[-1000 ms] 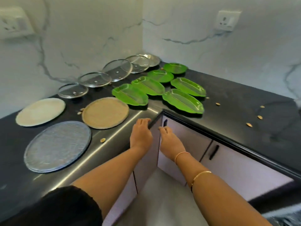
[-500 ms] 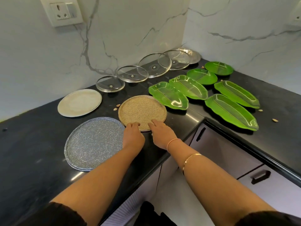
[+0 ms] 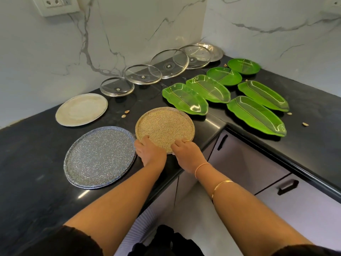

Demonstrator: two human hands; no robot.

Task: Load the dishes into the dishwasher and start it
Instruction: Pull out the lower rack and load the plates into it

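A second ago both hands were down at the edge of the cupboard front. Now the left grip [image 3: 150,151] and right grip [image 3: 186,154] are up on the black stone tabletop [image 3: 36,163], each grasping the near rim of the tan speckled round plate [image 3: 164,124], fingers curled over the top and thumbs hidden. The plate lies flat, directly ahead of both grips. I judge that loading begins with this plate, and nothing has gone into the dishwasher yet.

There are three flat round plates. Besides the tan one, a grey-blue speckled round plate [image 3: 99,156] lies just left of the left grip, and a cream round plate [image 3: 81,109] lies beyond it. Four round glass lids [image 3: 143,74] and one steel lid [image 3: 215,51] sit in a row far ahead. Six green leaf-shaped plastic dishes [image 3: 256,115] lie ahead and right of the right grip.
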